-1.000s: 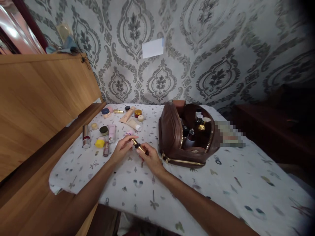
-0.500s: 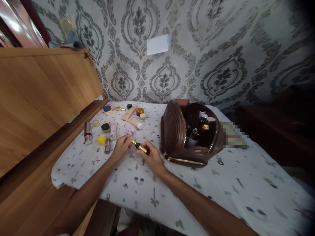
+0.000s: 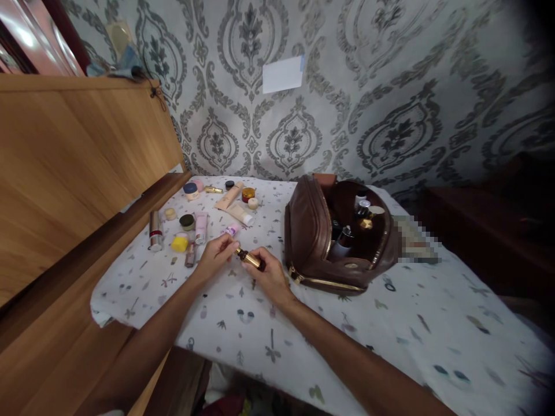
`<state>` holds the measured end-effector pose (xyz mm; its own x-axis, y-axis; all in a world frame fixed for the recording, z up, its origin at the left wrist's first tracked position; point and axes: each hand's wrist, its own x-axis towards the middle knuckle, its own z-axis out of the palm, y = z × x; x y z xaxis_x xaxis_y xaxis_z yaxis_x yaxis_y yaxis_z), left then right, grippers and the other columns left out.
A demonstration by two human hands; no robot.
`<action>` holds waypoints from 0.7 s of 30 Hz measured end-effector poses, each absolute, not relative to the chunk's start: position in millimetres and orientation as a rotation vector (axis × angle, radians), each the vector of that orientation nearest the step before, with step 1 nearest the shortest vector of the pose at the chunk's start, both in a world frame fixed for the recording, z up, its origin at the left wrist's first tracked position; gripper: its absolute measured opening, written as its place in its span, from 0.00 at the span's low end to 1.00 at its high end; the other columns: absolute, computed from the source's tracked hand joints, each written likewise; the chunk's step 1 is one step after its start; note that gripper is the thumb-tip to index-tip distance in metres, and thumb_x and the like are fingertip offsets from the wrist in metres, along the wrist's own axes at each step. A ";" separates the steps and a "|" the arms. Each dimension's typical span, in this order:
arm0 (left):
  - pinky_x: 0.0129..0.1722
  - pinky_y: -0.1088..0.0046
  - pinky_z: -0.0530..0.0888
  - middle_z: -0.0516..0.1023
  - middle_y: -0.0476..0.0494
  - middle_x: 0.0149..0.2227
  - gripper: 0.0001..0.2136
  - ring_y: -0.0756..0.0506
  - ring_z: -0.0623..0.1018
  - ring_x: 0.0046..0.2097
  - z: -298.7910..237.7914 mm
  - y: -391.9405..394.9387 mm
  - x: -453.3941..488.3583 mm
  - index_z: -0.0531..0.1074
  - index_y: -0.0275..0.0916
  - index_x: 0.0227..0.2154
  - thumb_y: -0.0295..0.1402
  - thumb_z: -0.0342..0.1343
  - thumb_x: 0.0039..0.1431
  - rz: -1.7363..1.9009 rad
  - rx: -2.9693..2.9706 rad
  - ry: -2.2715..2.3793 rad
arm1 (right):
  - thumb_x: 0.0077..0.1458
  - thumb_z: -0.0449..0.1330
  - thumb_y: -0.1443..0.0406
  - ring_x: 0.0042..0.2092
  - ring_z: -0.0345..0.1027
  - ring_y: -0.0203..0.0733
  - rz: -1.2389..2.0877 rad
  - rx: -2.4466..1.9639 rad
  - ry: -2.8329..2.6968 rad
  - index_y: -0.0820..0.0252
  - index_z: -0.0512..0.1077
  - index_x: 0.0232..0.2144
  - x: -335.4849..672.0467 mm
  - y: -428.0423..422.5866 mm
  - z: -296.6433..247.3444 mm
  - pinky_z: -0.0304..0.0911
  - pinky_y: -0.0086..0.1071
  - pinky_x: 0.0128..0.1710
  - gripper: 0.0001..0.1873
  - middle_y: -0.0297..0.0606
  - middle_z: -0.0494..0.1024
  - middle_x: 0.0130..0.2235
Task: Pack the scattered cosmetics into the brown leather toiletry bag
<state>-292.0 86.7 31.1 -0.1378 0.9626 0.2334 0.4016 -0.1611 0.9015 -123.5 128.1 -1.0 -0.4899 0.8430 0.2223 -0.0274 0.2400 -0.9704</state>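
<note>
A slim gold-and-black cosmetic tube (image 3: 250,259), perhaps a lipstick, is held level between my hands above the table. My right hand (image 3: 273,278) is closed around its thicker gold body, with the dark end showing by the fingers. My left hand (image 3: 215,255) pinches at the narrow gold end; what lies inside those fingertips is hidden. Just beyond the left fingertips lies a small purple-and-white item (image 3: 232,230). Right of my hands stands a brown makeup bag (image 3: 310,231), unzipped, with a pump bottle (image 3: 343,242) and several other cosmetics inside.
Several cosmetics lie at the left: a metallic bottle (image 3: 155,231), a yellow item (image 3: 179,243), a pink tube (image 3: 200,227), a dark green jar (image 3: 187,222) and a beige tube (image 3: 229,195). A wooden panel (image 3: 87,156) borders the left side. Patterned wallpaper is behind.
My left fingers are closer to my right hand, and less of the tube's narrow gold end shows between them. The whole view has shifted slightly.
</note>
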 end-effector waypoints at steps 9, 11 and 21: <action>0.26 0.73 0.59 0.60 0.54 0.15 0.23 0.51 0.62 0.22 31.2 85.1 -293.4 0.59 0.40 0.17 0.50 0.46 0.64 1.273 1.610 1.723 | 0.47 0.62 0.58 0.28 0.57 0.36 1.394 -0.763 -1.696 0.57 0.67 0.29 -124.1 126.6 -3.1 0.54 0.29 0.29 0.11 0.29 0.67 0.26; 0.26 0.73 0.60 0.60 0.55 0.16 0.22 0.51 0.63 0.22 30.8 85.5 -293.4 0.59 0.41 0.19 0.50 0.47 0.63 1.269 1.616 1.713 | 0.47 0.62 0.58 0.28 0.57 0.35 1.399 -0.764 -1.687 0.57 0.67 0.29 -124.3 127.3 -3.2 0.54 0.29 0.28 0.11 0.29 0.66 0.26; 0.27 0.75 0.64 0.72 0.48 0.32 0.17 0.48 0.72 0.32 46.7 79.0 -293.3 0.72 0.38 0.42 0.47 0.55 0.59 1.261 1.567 1.456 | 0.48 0.61 0.56 0.27 0.56 0.35 1.379 -0.774 -1.689 0.58 0.67 0.28 -121.9 128.0 2.5 0.54 0.29 0.28 0.12 0.28 0.65 0.25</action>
<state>-293.3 79.0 46.7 -0.0774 0.9735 0.2153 0.3518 -0.1754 0.9195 -121.9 128.0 2.5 -0.4885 0.8484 0.2039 -0.0299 0.2172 -0.9757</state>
